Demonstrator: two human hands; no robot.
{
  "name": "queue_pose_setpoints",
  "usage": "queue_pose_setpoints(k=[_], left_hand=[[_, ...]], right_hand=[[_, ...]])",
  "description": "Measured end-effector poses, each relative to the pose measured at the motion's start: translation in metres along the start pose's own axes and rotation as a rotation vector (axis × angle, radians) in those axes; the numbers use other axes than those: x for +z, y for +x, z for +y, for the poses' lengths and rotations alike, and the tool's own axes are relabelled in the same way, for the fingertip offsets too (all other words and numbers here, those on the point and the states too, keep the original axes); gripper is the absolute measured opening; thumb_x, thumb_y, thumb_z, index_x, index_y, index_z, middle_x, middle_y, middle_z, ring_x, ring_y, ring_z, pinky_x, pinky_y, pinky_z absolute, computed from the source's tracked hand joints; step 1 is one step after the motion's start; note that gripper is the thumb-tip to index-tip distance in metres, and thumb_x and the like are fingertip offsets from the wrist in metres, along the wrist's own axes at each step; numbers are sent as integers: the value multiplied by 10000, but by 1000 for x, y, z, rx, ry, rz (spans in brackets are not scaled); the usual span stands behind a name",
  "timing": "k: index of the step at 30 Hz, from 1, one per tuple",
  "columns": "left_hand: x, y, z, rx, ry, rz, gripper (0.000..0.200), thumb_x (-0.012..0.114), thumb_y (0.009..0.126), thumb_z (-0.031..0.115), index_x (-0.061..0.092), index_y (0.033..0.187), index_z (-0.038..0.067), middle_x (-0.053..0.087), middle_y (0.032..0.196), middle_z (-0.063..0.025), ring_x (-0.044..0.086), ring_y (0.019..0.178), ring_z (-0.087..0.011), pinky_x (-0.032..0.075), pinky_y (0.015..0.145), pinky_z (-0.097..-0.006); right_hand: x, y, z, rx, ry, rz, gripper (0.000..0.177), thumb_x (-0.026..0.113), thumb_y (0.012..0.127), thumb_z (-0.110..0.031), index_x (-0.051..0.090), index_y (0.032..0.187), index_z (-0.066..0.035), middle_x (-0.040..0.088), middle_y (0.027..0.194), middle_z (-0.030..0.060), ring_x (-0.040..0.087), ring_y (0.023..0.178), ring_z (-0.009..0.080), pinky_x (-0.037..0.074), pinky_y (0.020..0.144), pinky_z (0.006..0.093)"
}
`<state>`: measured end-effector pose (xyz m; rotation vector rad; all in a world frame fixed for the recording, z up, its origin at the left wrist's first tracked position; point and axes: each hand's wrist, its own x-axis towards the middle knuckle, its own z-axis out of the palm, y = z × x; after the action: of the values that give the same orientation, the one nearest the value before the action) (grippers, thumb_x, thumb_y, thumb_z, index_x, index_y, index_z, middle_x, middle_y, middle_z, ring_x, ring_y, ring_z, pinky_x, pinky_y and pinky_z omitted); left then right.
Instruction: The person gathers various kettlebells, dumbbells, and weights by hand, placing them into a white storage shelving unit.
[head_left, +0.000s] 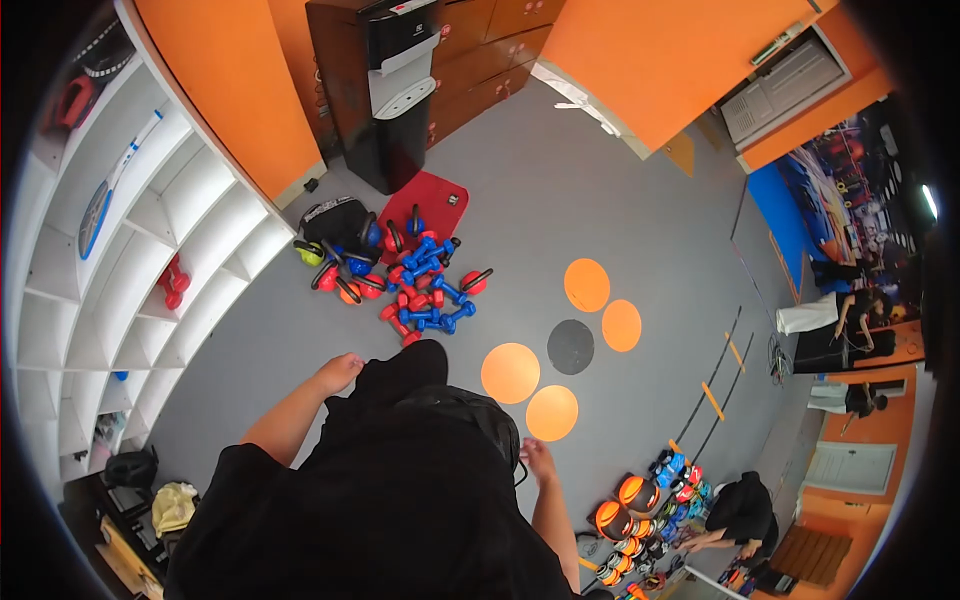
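Observation:
My left hand point(340, 372) is beside my dark clothing, its fingers loosely curled and nothing visible in them. On the other side of my body, my right hand point(538, 458) has bent fingers against a thin black cord point(521, 472). That cord hangs by a shiny black fabric item point(480, 412) at my front; I cannot make out its kind. Ahead of my left hand, a pile of red and blue dumbbells point(425, 285) lies on the grey floor. Kettlebells point(478, 281) sit among and around it. Orange floor discs point(511, 373) and a dark grey disc point(570, 347) are nearest my right hand.
White shelving point(150, 215) curves along the left, holding a racket point(97, 218) and red dumbbells point(174, 282). A black water dispenser point(400, 130) stands ahead by brown drawers point(490, 45). At right are an agility ladder point(712, 400), orange-and-black balls point(613, 520) and a bending person point(742, 510).

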<state>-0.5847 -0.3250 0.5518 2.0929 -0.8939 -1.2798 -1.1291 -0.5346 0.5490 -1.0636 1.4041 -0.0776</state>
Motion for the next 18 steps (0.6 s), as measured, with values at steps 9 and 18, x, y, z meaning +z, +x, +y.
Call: queue_pose_setpoints(k=[9,18], left_hand=[[-8,11,-52,-401,531,-403,427,615,926,418,656,1180,78,665,1250,-177,602,1202,-377,486,1002,-483],[-18,163,122,76,181,141,357,654,905,303,661,1143,37,650,1161,-209,593,1142,-361,486,992,-430]], right_hand=[[-107,59,-154,-176,-52,288,354,549,1021,-225,578,1302,-10,665,1063,126,661,916,193,530,829,312],[-130,73,-77,332,161,196,269,574,1009,-350,593,1072,-90,663,848,56,649,678,142,505,558,292]])
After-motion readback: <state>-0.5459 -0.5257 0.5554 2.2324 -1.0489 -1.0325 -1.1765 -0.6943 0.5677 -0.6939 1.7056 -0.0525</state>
